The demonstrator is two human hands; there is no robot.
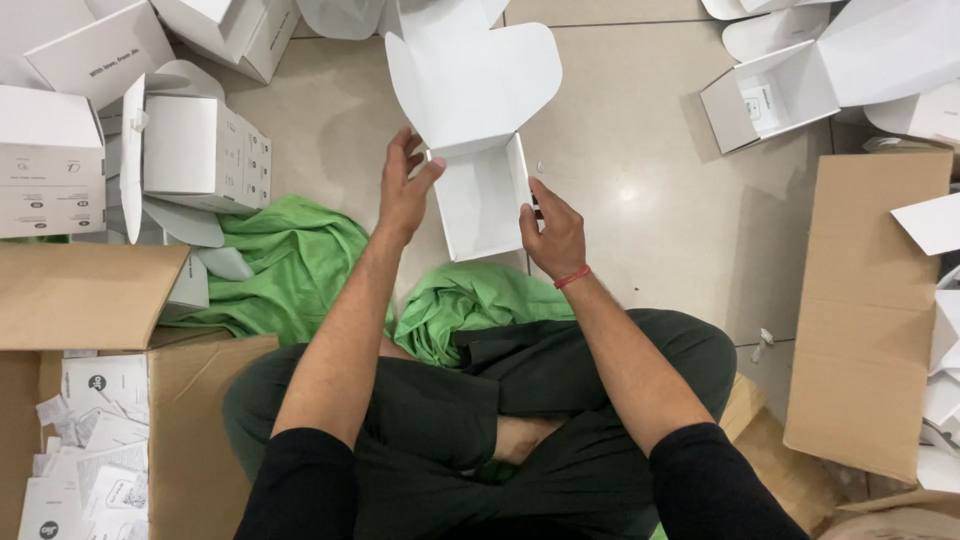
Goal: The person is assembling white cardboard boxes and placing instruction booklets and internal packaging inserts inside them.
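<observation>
From the head camera, a person sat cross-legged on the tiled floor [640, 170] and looked down at both hands. The hands held a small white cardboard box [485, 205] up in the air, above the knees and in front of the body. The box was open, and its big lid flap [470, 80] with round corners stood up away from the person.

The left hand [403, 185] was at the left side of the box. Its thumb pressed on the near top edge, and its fingers were curled loosely beside the box wall. The right hand [552, 232] was at the right side of the box. Its fingers were bent and pinched the right wall near the lower corner. A red thread band [572, 277] went around the right wrist.

A green cloth [290, 265] lay on the floor under the left arm and across the lap. On the left, a stack of white boxes [190, 150] sat on the floor. Near it, a brown carton [90, 300] held paper leaflets [95, 450]. At the top right, another open white box [770, 95] lay on its side. On the right, a flat brown cardboard sheet [865, 310] lay on the floor, well apart from the hands.
</observation>
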